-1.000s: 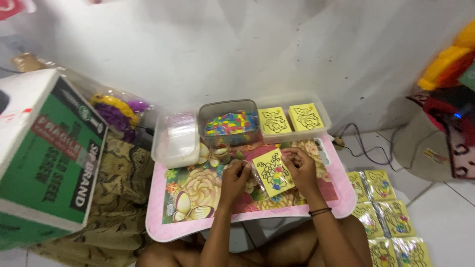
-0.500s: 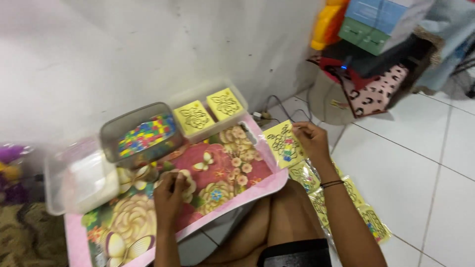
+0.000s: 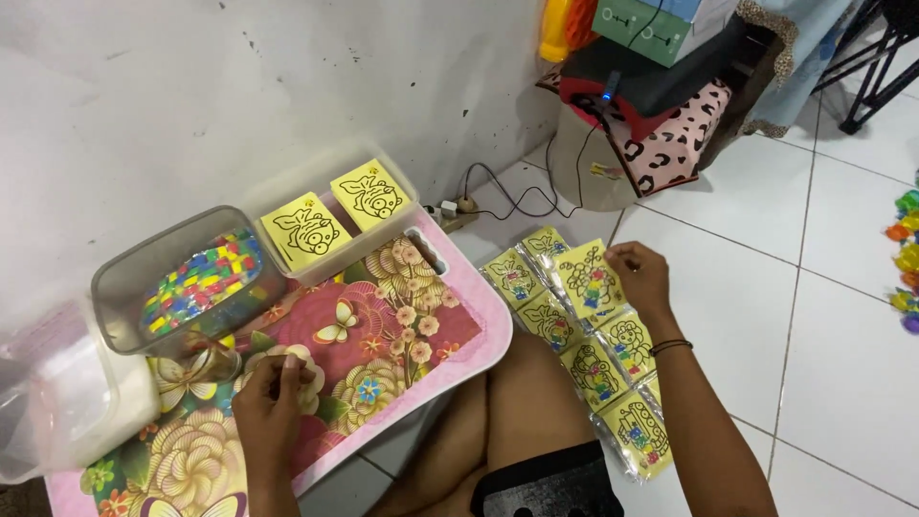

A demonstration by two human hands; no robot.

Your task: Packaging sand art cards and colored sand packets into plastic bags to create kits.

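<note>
My right hand [image 3: 639, 276] reaches out over the floor at my right and holds a yellow picture card [image 3: 590, 280] in a clear sleeve, just above a row of similar yellow cards [image 3: 599, 369] laid on the white tiles. My left hand [image 3: 271, 402] rests on the pink flowered lap table [image 3: 383, 335], fingers curled; whether it holds something small I cannot tell. Behind it stands a clear tub of small coloured pieces [image 3: 196, 280]. A shallow clear tray [image 3: 337, 220] at the wall side holds two yellow cards with black line drawings.
A clear plastic box with a white lid [image 3: 57, 402] sits at the table's left end. A power strip and cables [image 3: 459, 209] lie by the wall. A stool with a leopard-print cover [image 3: 661, 124] and stacked boxes stands at the back right. Coloured toys [image 3: 905, 258] lie at the right edge.
My right hand has carried the yellow card off the table and out to the right, down to the row of cards on the floor. My view has swung right. My left hand stayed on the table.
</note>
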